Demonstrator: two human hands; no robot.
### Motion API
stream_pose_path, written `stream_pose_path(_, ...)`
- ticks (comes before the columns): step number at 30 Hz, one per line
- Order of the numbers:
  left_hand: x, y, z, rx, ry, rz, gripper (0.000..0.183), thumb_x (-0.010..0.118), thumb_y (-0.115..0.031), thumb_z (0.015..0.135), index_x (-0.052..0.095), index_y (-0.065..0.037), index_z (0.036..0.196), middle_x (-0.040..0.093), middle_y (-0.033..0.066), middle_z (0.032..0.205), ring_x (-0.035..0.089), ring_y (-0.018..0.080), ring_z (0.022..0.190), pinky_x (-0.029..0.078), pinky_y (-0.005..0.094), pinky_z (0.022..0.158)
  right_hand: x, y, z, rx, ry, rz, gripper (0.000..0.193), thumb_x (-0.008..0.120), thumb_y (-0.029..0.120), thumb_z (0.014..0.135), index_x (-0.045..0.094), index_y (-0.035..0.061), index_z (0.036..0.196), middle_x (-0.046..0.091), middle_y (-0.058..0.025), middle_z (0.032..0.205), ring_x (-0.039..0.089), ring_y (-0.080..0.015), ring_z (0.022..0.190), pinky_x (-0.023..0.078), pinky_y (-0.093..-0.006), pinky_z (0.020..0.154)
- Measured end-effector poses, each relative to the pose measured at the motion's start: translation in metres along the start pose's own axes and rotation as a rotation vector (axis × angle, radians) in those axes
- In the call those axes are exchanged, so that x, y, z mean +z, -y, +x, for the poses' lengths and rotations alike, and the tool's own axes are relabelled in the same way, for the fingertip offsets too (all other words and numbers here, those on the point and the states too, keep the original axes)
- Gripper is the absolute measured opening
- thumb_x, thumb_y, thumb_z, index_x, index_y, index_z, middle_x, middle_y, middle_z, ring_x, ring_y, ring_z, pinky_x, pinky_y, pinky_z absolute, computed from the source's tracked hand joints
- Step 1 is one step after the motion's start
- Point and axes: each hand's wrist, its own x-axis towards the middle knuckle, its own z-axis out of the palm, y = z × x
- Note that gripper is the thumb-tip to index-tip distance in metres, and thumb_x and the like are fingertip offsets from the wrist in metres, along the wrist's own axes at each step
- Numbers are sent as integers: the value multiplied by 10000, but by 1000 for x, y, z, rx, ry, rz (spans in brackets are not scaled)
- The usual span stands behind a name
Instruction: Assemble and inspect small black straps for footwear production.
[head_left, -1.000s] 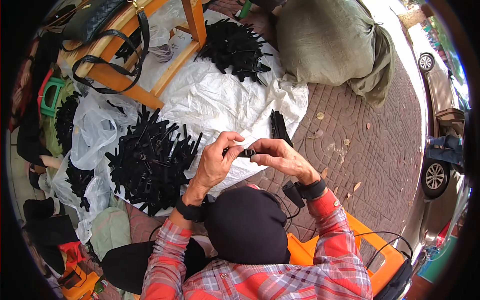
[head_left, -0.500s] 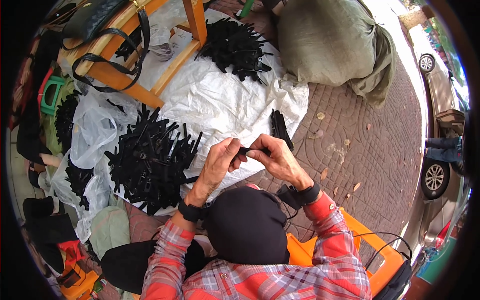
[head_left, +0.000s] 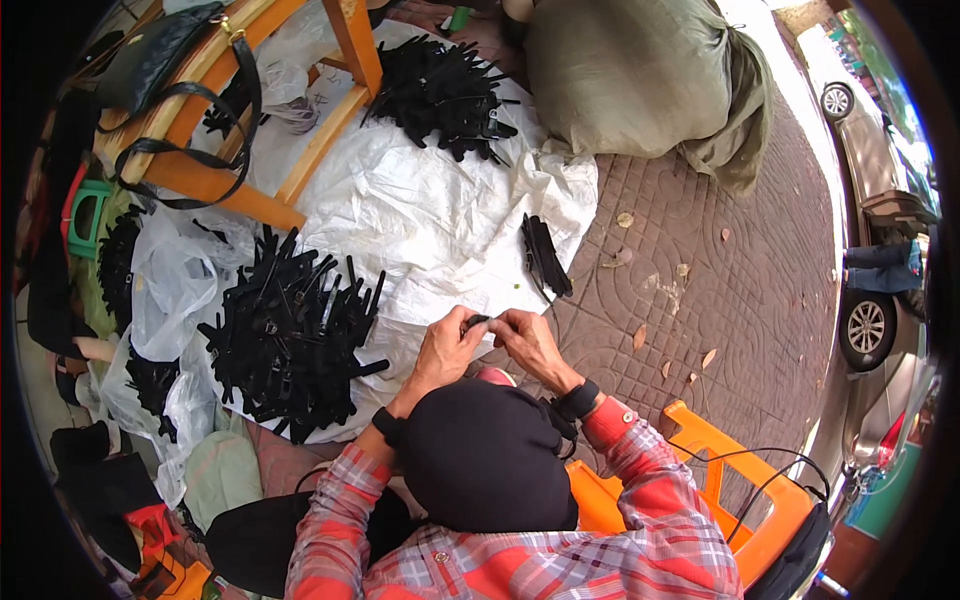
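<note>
In front of me, over the near edge of the white sheet (head_left: 440, 235), my left hand (head_left: 447, 345) is closed on a small black strap (head_left: 476, 322). My right hand (head_left: 532, 348) meets it, thumb and fingers pinched at the strap's other end. Fingers hide most of the strap. To the left of my hands lies a large heap of black straps (head_left: 285, 345), some showing buckles. A small neat bundle of black straps (head_left: 543, 258) rests on the sheet just beyond my right hand.
Another heap of black straps (head_left: 435, 95) lies farther off, near a wooden stool (head_left: 330, 130) bearing a black handbag (head_left: 160, 60). A big tied olive sack (head_left: 630, 80) stands beyond. Clear plastic bags (head_left: 175, 290) are at left, an orange plastic stool (head_left: 770, 500) at lower right.
Both hands have come lower and nearer to me, still together on the black strap. Less of the strap shows between them. The view has shifted slightly.
</note>
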Motion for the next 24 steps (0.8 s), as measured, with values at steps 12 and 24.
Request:
stream_pose_path(12,-55,31,33,-276,-115,-978,247,493,13,840,510,22,1087,574,107,975,535,128,723,427,229,612,-25,-40,37,-15,-380,38,175,685,125,761,604,-12,835,574,-30,649,513,-106,601,416,-273,552)
stream_pose_path(24,-79,20,23,-269,-98,-1058,218,514,-123,914,523,-2,1095,581,84,895,482,65,586,365,187,486,-50,-45,69,-6,-471,-245,189,631,148,756,593,8,877,638,-184,794,622,-352,734,476,-420,673)
